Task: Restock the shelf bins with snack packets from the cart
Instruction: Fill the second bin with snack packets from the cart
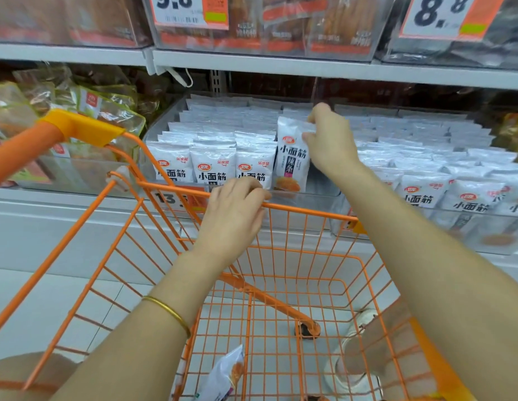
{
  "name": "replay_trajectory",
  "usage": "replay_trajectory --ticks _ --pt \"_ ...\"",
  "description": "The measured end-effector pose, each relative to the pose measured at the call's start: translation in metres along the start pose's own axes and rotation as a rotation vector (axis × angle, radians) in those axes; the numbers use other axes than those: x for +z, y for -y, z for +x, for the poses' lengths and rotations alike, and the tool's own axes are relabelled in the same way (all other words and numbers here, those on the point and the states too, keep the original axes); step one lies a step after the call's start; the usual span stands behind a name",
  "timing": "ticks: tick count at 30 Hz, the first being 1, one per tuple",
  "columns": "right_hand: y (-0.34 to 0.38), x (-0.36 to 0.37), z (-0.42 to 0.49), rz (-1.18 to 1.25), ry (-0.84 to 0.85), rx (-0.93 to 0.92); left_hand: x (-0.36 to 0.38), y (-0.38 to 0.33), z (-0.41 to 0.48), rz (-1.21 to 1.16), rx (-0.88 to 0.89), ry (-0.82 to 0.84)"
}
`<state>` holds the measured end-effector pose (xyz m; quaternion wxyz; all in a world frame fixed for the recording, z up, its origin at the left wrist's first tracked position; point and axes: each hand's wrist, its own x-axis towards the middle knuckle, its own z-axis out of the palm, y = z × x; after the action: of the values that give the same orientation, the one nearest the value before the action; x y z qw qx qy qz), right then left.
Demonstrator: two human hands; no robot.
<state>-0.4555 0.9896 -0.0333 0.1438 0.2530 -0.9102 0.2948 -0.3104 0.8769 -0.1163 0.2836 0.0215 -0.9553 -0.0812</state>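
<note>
My right hand (328, 140) pinches the top of a white snack packet (291, 157) that stands upright at the right end of the front row in a clear shelf bin (318, 195). Rows of the same white packets (214, 146) fill that bin. My left hand (237, 209) grips the far rim of the orange wire cart (307, 214). One more white packet (223, 377) lies on the cart's floor near the bottom edge of the view.
A second clear bin (483, 224) of the same packets sits to the right. Bags in clear wrap (87, 117) fill the bin at left, behind the cart's orange handle (78, 127). An upper shelf (281, 63) with price tags overhangs the bins. Grey floor tiles show below.
</note>
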Motion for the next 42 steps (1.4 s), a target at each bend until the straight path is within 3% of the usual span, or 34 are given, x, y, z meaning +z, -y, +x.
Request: replay_trajectory --ticks 9,13,16,17,19,23,25,27,31,34,37,42 --pt "-0.003 0.034 0.011 -0.273 0.109 0.063 0.001 0.001 0.000 -0.006 0.006 -0.001" --pt "0.001 0.021 0.001 -0.305 0.041 0.034 -0.003 0.003 0.003 -0.028 0.006 0.010" --pt "0.010 -0.002 -0.027 -0.287 -0.101 -0.098 -0.010 0.006 0.006 -0.068 0.014 0.068" --pt "0.014 -0.007 -0.041 -0.249 -0.080 -0.133 -0.014 0.007 0.006 -0.074 0.015 0.094" --pt "0.021 -0.010 -0.075 -0.157 0.147 -0.207 -0.020 0.012 0.006 -0.093 -0.022 0.139" --pt "0.029 0.033 -0.137 -0.208 1.006 -0.571 -0.030 0.024 0.004 -0.054 -0.021 0.178" --pt "0.028 0.064 -0.162 -0.242 1.261 -0.665 -0.031 0.025 0.000 -0.035 0.003 0.176" --pt "0.023 0.092 -0.182 -0.314 1.331 -0.762 -0.031 0.023 -0.006 -0.063 0.009 0.118" --pt "0.017 0.125 -0.210 -0.417 1.305 -0.975 -0.033 0.021 -0.008 -0.128 -0.017 0.019" --pt "0.013 0.127 -0.211 -0.375 1.287 -0.981 -0.037 0.023 -0.006 -0.140 -0.007 0.005" --pt "0.017 0.109 -0.182 -0.394 1.331 -0.848 -0.045 0.021 -0.006 -0.277 -0.050 0.013" --pt "0.006 0.063 -0.124 -0.333 1.335 -0.440 -0.053 0.014 -0.008 -0.407 -0.159 0.210"
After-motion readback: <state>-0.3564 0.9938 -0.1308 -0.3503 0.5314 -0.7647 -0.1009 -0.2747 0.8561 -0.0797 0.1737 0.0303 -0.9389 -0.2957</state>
